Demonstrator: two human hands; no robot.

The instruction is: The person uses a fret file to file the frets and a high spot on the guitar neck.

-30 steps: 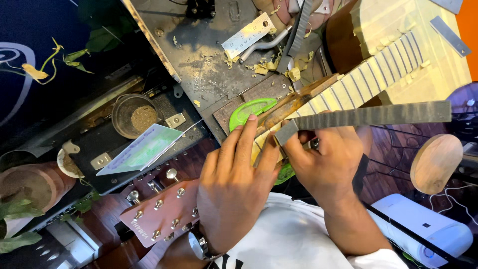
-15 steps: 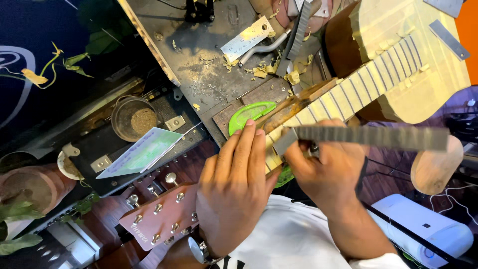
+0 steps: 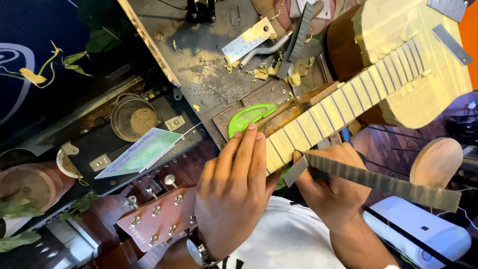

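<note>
Guitar neck [image 3: 318,119], pale wood crossed by dark fret slots, is running diagonally from the lower middle of the frame up to a pale guitar body [image 3: 413,65] at the upper right. Going left to right: a small round bowl of brownish powder [image 3: 133,119] is sitting at the left, with a pale green card [image 3: 142,153] lying just below it. A reddish headstock with tuning pegs [image 3: 159,219] is showing at the lower left. The left hand [image 3: 234,194] is lying flat in the lower middle, fingers extended and pressing on the near end of the neck, fingertips just beside a green plastic piece [image 3: 249,115]. A metal ruler [image 3: 248,41] and wood shavings [image 3: 279,74] are resting on the dark workbench [image 3: 199,74] at the top middle. The right hand [image 3: 333,192], just right of the left, is clenching a long dark file [image 3: 383,182] whose near tip is touching the neck's edge and whose far end is stretching toward the lower right. A white device [image 3: 423,234] is lying at the lower right.
</note>
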